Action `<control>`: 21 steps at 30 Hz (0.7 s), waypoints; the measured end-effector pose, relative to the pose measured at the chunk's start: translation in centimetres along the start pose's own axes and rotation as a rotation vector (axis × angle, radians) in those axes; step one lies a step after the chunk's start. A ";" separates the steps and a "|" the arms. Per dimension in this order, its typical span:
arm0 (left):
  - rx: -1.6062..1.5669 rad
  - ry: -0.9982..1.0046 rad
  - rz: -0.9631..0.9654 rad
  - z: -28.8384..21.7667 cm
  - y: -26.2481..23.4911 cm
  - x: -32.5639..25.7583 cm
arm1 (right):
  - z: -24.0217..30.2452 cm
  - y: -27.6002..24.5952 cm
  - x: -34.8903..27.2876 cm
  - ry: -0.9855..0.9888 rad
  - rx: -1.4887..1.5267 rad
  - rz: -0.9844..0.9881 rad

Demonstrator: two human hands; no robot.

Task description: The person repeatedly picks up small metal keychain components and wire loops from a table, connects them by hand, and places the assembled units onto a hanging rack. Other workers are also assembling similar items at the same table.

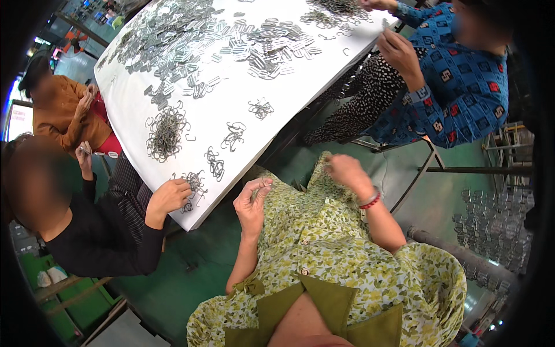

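Hooks (166, 136) and flat pieces (272, 49) lay heaped on the counter (231, 101), much apparently left, finished work indistinguishable. The left hand (250, 205) had its grip together, seemingly on a small shiny piece (267, 182); the right hand's (348, 172) state could not be told.

We were in a workshop, much like a small factory floor. We could tell by the large white table (295, 95), spread with a mass of flat metal pieces (272, 52) and heaped with bent wire hooks (166, 136) in bulk. Around it we saw three other people: one in orange (60, 110), one in black (107, 234) and one in a blue patterned top (462, 81). Past the table edge we noted a green floor (188, 283), and to our right a thick pipe (454, 253) beside rows of shiny metal parts (488, 231).
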State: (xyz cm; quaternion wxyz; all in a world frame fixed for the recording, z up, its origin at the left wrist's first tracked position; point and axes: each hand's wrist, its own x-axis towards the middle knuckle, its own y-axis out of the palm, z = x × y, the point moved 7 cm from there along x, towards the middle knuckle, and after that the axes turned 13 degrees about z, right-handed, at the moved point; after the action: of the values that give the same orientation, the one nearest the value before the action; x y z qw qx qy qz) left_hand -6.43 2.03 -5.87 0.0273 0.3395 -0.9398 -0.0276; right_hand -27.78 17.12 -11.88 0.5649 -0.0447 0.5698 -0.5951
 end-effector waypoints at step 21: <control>0.343 0.035 0.236 -7.5 -2.7 4.1 | 16.5 -7.3 0.2 -0.759 1.122 -0.054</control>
State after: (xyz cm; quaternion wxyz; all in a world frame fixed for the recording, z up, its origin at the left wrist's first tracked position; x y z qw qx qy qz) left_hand -7.29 -2.92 1.51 -0.0117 0.2272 -0.9634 0.1421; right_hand -20.96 4.50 -0.97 0.6484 0.0350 -0.0646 -0.7577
